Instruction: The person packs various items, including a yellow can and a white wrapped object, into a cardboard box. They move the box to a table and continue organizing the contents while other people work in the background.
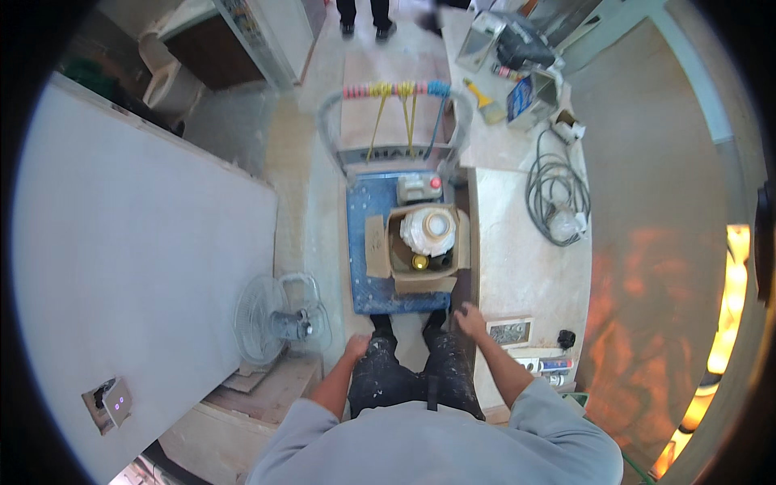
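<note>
My left hand [356, 347] hangs beside my left thigh, with no thing visible in it. How its fingers lie is too small to make out. My right hand [469, 320] is at the near edge of the counter [525, 275], its fingers loosely apart and holding nothing visible. Ahead of my feet stands a blue platform trolley [368, 279]. An open cardboard box [400, 279] rests on it, holding a white-wrapped roll [420, 234], a yellow round item [419, 262] and dark items. A grey jug with a red cap [414, 189] stands behind the box.
A fan [267, 319] is at the left, by a white panel [145, 234]. The counter carries a coiled hose [550, 198], a framed piece [510, 331], tubes [546, 365] and a metal can [533, 99]. Straps hang from the trolley handle [396, 90]. A person's legs [364, 12] stand far ahead.
</note>
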Motion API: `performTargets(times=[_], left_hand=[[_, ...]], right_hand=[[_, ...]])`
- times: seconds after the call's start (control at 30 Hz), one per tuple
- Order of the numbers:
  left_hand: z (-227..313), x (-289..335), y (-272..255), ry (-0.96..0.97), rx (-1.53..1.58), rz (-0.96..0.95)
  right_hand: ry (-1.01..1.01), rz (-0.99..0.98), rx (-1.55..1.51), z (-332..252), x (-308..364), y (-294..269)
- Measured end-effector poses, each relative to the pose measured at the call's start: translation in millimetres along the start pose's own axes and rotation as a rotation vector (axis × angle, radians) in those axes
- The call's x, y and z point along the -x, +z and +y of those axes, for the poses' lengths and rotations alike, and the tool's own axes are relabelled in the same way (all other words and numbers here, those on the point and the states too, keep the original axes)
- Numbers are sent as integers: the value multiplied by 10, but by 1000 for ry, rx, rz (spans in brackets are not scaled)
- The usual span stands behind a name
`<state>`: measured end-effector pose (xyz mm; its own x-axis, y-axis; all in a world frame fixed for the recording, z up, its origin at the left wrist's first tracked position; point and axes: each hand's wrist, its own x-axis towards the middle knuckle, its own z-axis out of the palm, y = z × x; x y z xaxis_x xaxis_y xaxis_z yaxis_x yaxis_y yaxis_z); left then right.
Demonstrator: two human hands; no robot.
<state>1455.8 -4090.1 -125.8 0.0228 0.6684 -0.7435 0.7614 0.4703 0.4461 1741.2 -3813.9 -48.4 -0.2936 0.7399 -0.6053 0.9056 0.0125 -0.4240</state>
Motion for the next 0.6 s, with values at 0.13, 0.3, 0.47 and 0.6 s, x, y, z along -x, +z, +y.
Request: performTargets(times=[0.13, 0.3, 0.47, 0.6], left_hand=[[32, 817, 213, -592, 1087, 217], [-38, 1614, 315, -799, 1473, 412], [567, 2069, 352, -838, 1435, 469], [783, 1989, 35, -694, 1073, 360]], right_hand=[[63, -182, 43, 107, 706, 131], [-90, -436, 163, 368, 995, 336], [-72, -348, -21, 724, 834, 280], [-99, -97, -262, 948, 488, -127]])
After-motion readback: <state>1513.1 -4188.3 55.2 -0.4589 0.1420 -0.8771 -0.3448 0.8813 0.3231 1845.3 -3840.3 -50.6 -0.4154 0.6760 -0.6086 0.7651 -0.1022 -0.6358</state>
